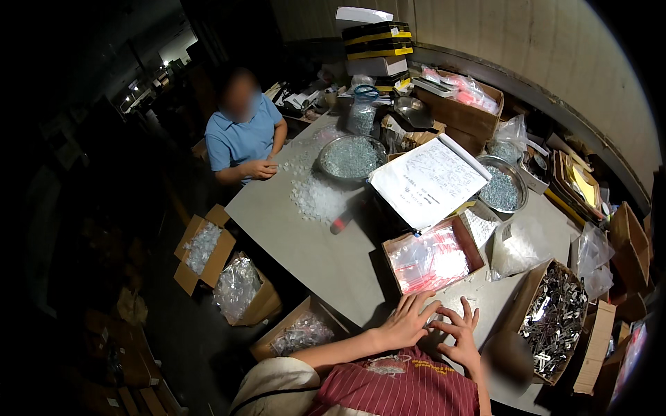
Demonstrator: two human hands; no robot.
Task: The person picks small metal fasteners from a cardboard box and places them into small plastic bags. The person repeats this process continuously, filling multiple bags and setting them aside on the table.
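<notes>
My left hand (409, 320) and my right hand (461, 334) lie side by side on the grey table (312, 243) near its front edge. Their fingers are spread, and the fingertips touch a few small clear pieces (437, 320) between them. Neither hand grips anything. Just beyond the fingers stands a cardboard box of clear zip bags with red strips (430, 260). To the right of my right hand is an open box full of small metal parts (555, 322).
A person in a blue shirt (243, 139) sits at the far left corner by a heap of clear plastic bits (316, 197). Two metal bowls (352, 156) (501, 187), a sheet of written paper (427, 180) and a filled clear bag (517, 246) crowd the table. Open boxes (205, 249) (243, 288) stand on the floor.
</notes>
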